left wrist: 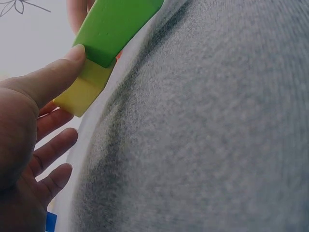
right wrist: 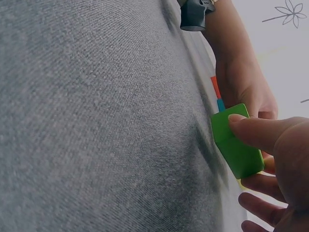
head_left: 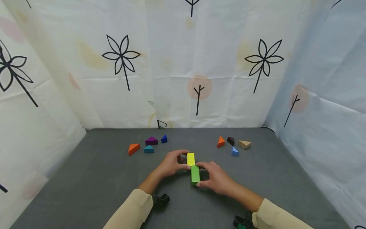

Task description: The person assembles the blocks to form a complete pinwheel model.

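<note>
Yellow block (head_left: 191, 159) and green block (head_left: 195, 173): both on the worktop (head_left: 100, 178), near its middle, standing end to end and touching at the join, green nearer the near edge and offset slightly right. The left hand (head_left: 172, 163) pinches yellow lengthwise, thumb on the near end, index finger at the far end; grip spread to block length. The right hand (head_left: 216, 178) pinches green likewise, thumb at near end, index finger at far end, similar spread. Handling (judged): light, stiff, not fragile; smooth faces may slip a little. Best hold: opposite ends, as now, or the long sides, fingers clear of the join. Count: yellow block, 1; green block, 1; wedges, 8. Toward the far edge, left of centre, 4: left orange wedge (head_left: 134, 149), purple wedge (head_left: 151, 141), teal wedge (head_left: 149, 149), dark blue wedge (head_left: 164, 139). Toward the far edge, right of centre, 4: right orange wedge (head_left: 221, 142), dark brown wedge (head_left: 231, 141), tan wedge (head_left: 244, 144), light blue wedge (head_left: 235, 151).
</note>
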A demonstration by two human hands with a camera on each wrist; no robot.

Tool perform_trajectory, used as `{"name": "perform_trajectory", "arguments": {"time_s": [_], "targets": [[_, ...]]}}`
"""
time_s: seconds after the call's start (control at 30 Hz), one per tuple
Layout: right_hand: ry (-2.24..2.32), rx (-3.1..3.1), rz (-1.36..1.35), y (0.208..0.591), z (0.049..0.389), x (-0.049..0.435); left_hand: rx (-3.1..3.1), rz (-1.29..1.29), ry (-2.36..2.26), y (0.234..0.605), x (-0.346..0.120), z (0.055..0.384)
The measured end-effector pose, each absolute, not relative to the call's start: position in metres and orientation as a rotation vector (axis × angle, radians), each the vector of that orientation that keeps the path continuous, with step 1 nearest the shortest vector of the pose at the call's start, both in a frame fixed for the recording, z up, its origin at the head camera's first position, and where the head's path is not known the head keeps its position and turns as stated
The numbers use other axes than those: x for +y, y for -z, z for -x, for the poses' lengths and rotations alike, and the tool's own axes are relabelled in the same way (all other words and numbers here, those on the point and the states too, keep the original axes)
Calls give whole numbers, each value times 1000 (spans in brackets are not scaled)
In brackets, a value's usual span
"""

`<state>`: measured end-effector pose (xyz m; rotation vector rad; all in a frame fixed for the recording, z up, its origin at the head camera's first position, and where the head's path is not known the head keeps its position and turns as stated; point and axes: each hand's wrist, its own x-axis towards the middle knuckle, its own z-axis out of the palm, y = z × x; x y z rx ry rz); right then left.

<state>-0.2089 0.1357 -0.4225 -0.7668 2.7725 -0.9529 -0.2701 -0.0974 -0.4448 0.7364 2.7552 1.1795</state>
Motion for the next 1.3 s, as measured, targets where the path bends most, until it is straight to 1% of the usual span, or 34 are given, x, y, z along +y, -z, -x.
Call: {"name": "perform_trajectory", "arguments": {"time_s": [0.3,0.53,0.93,1.3], "targets": [[945,2740,764,430,214,129,2750,-740,-1113,451,-103,272],[958,2727,738,431,212,126,2658,-812,-1136,450,-109,275],[894,2788,828,430,209,123,2634,-770,-1173,448,-106,274],[845,2836,853,431,208,119,2621,-745,-1172,447,-107,274]]}}
